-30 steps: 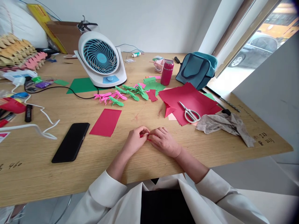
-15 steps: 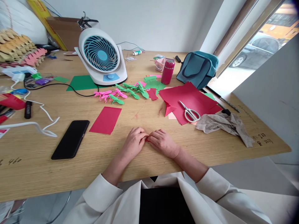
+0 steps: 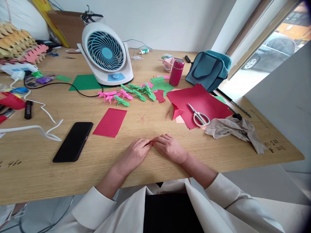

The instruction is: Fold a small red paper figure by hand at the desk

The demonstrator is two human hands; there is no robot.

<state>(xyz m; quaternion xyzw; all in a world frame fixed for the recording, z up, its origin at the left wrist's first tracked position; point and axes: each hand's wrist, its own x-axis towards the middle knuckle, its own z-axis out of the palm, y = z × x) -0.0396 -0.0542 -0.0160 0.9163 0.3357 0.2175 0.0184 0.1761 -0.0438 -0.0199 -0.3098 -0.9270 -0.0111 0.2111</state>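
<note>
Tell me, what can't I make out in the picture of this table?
All in the head view:
Small red paper piece between the left hand and right hand: mostly covered by them, so its shape is hidden.
Dark green sheet: partly hidden behind the fan.
White cable: cut off by the left edge.
Handwriting at right: too small to read surely.

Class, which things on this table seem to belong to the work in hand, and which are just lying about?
Likely part of the work:
small red piece, between the left hand and right hand
red paper rectangle
large red sheets
scissors
folded paper figures

Probably just lying about:
phone
fan
flask
blue bag
crumpled cloth
</note>
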